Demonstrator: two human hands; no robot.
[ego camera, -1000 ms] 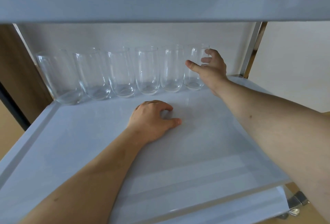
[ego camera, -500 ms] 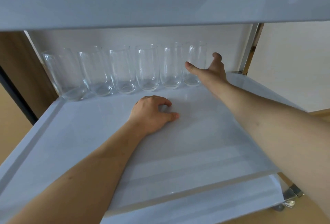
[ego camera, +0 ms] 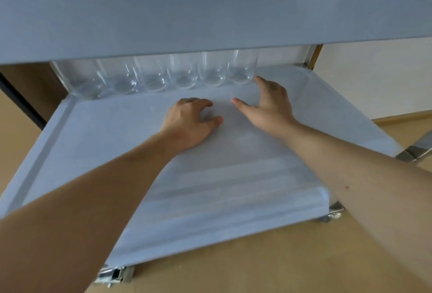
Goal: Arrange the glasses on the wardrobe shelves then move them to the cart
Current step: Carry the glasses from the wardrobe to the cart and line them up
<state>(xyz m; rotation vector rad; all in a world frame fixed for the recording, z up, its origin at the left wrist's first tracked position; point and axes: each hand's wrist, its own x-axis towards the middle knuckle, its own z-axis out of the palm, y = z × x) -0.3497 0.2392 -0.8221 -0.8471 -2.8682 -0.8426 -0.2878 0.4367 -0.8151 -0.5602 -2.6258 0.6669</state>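
The left hand (ego camera: 189, 124) lies palm down on the white liner of the cart shelf (ego camera: 210, 187). Its fingers are bent at the knuckles, with the tips tucked toward the liner and the thumb stretched out to the right. It grasps nothing; it only rests on the sheet.

The right hand (ego camera: 268, 105) is beside it, a little farther back, and is spread wide. The thumb points left toward the left hand, and the fingers reach forward along the liner. The foremost fingertip comes close to the base of the rightmost glass (ego camera: 242, 68), but whether it touches the glass cannot be told. This hand holds nothing either.

A row of six clear glasses (ego camera: 163, 75) stands upright along the back edge of the shelf, side by side and very near one another. Their rims are hidden behind the grey front edge of the upper shelf (ego camera: 210, 19). The leftmost glasses are blurred. Both forearms stretch in from the near side over the liner. A brown floor (ego camera: 257, 267) shows below the shelf.
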